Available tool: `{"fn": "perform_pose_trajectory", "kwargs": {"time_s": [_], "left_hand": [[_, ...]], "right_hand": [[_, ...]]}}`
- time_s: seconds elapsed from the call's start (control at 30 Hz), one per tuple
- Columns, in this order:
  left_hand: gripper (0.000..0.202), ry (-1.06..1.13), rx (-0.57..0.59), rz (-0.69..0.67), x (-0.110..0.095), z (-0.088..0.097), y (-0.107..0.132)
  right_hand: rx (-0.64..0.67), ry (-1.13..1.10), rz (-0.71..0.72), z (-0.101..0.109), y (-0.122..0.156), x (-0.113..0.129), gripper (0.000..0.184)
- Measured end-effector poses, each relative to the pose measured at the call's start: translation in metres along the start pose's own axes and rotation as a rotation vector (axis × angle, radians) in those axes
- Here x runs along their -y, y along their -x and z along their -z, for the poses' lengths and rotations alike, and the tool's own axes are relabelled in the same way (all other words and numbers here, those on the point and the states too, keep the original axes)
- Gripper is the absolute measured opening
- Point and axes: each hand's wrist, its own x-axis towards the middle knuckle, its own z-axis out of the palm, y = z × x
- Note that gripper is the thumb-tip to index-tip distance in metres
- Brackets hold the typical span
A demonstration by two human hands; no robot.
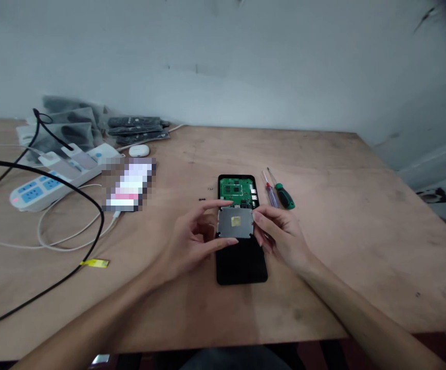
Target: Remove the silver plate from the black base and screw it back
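Both my hands hold a flat silver metal plate [226, 228] with a small yellowish square on its face. My left hand [197, 231] grips it by the far and near edges between fingers and thumb. My right hand [282, 234] pinches its right edge. Below the plate, an opened black device case [241, 264] lies on the table, and the plate covers its middle. A green circuit board [236, 189] with silver ports on its right side shows in the far half of the case. Several tiny dark screws [202, 199] lie left of the case.
Right of the case lie a clear-handled screwdriver [272, 195] and a green-and-black one [284, 196]. At left are a phone [130, 185] on a white cable, a power strip [38, 191], a white earbud case [138, 150] and a looping black cable [100, 226]. Plastic-bagged items [69, 131] sit by the wall.
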Motion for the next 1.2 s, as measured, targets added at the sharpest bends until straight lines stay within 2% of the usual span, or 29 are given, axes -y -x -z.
{"fn": "perform_pose_trajectory", "kwargs": {"time_s": [0.27,0.47,0.6,0.67,1.2], "left_hand": [[0.069,0.146,0.009,0.080,0.008,-0.001,0.000],[0.067,0.173,-0.034,0.067,0.012,-0.001,-0.002],[0.066,0.189,-0.032,0.056,0.012,-0.001,-0.002],[0.065,0.180,-0.029,0.061,0.012,-0.001,-0.002],[0.064,0.250,0.092,0.080,0.010,0.004,-0.006]], "right_hand": [[-0.006,0.077,-0.008,0.000,-0.001,0.003,0.038],[-0.042,0.110,0.064,-0.003,0.000,0.006,0.030],[0.016,0.268,0.106,-0.006,0.005,0.009,0.057],[0.039,0.324,0.104,-0.008,0.006,0.010,0.063],[-0.006,0.351,0.104,-0.005,0.006,0.007,0.057]]}}
